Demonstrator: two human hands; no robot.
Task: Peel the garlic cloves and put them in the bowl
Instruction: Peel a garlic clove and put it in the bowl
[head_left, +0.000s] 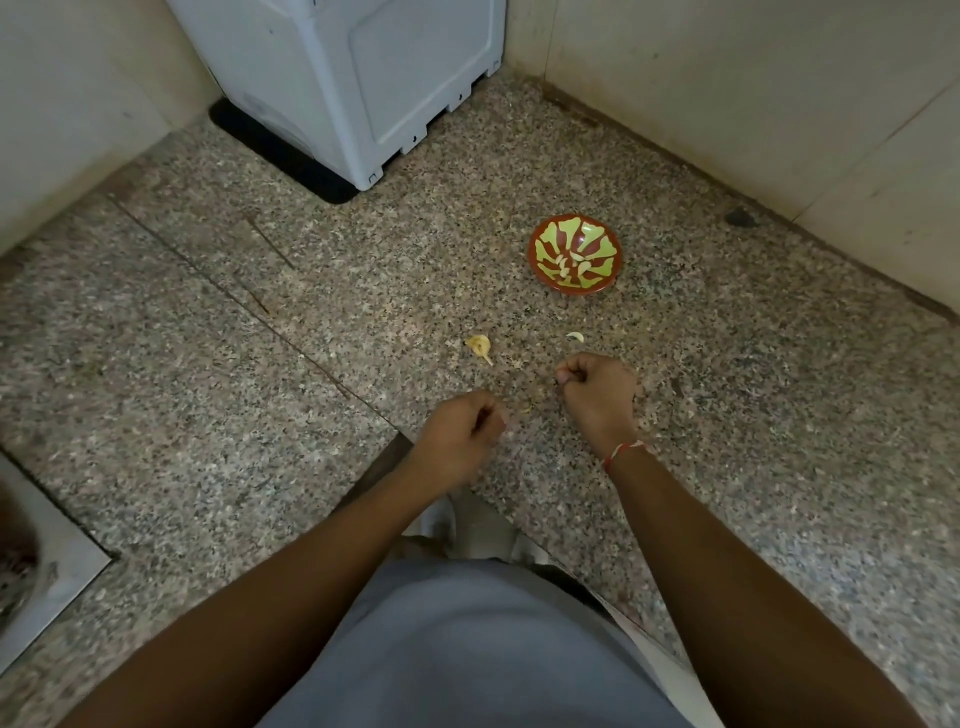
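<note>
Right now your right hand (597, 387) and left hand (460, 426) both hang curled over the desk (260, 364); I cannot tell if either grips anything. 1 loose clove (575, 337) lies just beyond your right hand, nearer it, with the bowl (575, 253) further ahead.

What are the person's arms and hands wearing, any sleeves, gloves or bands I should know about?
Both forearms are bare in the head view, with no sleeves showing and no gloves on either hand. The right hand has a thin red and white thread band tied round its wrist. The left hand shows no band, ring or watch from this angle.
</note>
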